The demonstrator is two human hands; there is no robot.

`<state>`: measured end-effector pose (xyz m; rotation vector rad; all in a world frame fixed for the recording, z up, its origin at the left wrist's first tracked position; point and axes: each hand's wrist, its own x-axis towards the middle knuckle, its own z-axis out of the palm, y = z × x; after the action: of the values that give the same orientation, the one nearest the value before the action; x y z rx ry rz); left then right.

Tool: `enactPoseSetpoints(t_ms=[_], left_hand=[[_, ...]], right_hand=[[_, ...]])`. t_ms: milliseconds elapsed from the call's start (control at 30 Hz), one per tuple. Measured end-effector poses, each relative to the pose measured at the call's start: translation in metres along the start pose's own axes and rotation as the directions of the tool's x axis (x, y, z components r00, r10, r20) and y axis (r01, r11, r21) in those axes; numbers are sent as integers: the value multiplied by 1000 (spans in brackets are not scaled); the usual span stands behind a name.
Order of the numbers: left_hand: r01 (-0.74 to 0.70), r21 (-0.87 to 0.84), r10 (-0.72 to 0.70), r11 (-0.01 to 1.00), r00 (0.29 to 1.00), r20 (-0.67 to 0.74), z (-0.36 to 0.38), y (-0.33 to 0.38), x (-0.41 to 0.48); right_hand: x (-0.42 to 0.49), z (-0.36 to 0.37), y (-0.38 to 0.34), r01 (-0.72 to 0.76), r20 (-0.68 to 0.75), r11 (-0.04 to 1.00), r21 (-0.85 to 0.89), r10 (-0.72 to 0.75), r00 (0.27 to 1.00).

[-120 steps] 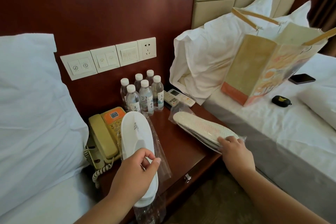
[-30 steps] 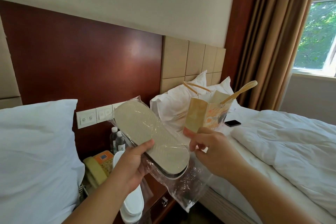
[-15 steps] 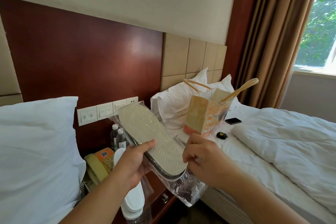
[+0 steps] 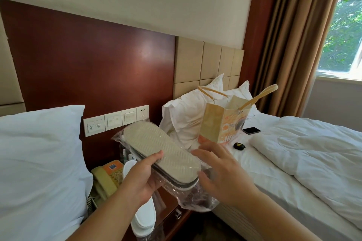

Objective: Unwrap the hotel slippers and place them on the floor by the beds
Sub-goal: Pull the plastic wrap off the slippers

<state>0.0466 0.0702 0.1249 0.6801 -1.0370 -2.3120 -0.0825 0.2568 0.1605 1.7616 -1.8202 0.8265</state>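
A hotel room with two beds set against a dark red wooden headboard panel (image 4: 88,60), a narrow nightstand (image 4: 172,213) between them. On the left, a large white pillow (image 4: 39,162) fills the near side of the left bed. Beside it on the nightstand sit a yellow telephone (image 4: 103,180) with an orange face and, partly hidden behind the raised slippers, water bottles (image 4: 127,156). A row of wall switches (image 4: 115,121) runs along the panel above them. A second pair of white slippers (image 4: 143,215) in its clear bag lies on the nightstand's front edge, mostly covered by the left forearm.

The left hand (image 4: 143,178) clamps the wrapped slippers (image 4: 162,154) from below, thumb pressed on the ribbed beige sole, which faces up and tilts toward the switches — the pair is held in the air over the nightstand. The clear plastic wrapper (image 4: 195,199) hangs loose and crumpled under the heel end. The right hand (image 4: 221,174) is spread open, fingers apart, just beside the heel and touching the plastic there, gripping nothing.

Farther right, on the right bed (image 4: 274,172), stand propped white pillows (image 4: 186,115) and a paper gift bag (image 4: 223,123) with tan handles, then a black phone (image 4: 251,130) and a small black case (image 4: 239,145), and a rumpled white duvet (image 4: 317,158). Brown curtains (image 4: 290,45) and a window (image 4: 344,35) close the right edge.
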Motion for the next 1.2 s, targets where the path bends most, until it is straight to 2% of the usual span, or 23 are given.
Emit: enactPoseSetpoints(t_ms=[33,100,233,433,500,567,633,667,733,800,867,933,1033,1133,1200], left_hand=[[5,2,-5,1000,1000,6,0,0,0],[1,2,-1,1000,1000,13,-2,1,-1],[0,13,-1,1000,1000,21,-2,2,-2],[-2,12,2,1000,1000,28,6,-4,-7],[6,-1,-6,1000,1000,22,7,-4,-8],[10,-28,-10,1000,1000,18,7,-2,-8],[11,-77,-10,997,1000,19,6,-1,-8],[8,-101,-6,995,1000,21,5,0,-7],[-9,-134,12,991,1000,24,5,0,-6],[-23,-150,28,988,999,33,7,-1,-5],[-38,-164,46,986,998,46,8,-2,-6],[-53,-186,63,981,997,50,8,-4,-6],[-53,-202,66,978,996,54,8,-5,-6],[-48,-207,70,977,993,99,7,-7,-8],[-30,-217,60,976,990,130,6,-8,-9]], right_hand=[[-2,1,2,-37,60,999,-1,37,998],[-4,1,5,-75,66,997,4,74,995],[-4,-3,9,-69,-109,998,-15,67,992],[-1,-7,7,-12,-332,991,-130,-32,943],[-4,-9,6,-116,-354,980,-163,51,934],[-8,-11,1,-268,-362,957,-116,210,908],[-11,-12,-8,-377,-303,926,6,361,882],[-12,-11,-13,-431,-219,900,60,433,874],[-13,-8,-22,-525,-1,848,64,527,850],[-11,-6,-26,-613,191,786,81,591,783],[-6,-6,-27,-722,309,662,199,657,688],[-1,-7,-23,-783,364,515,348,696,619],[4,-6,-21,-777,424,353,521,683,595],[4,-3,-19,-713,447,255,653,630,635],[4,1,-17,-634,459,101,767,604,652]])
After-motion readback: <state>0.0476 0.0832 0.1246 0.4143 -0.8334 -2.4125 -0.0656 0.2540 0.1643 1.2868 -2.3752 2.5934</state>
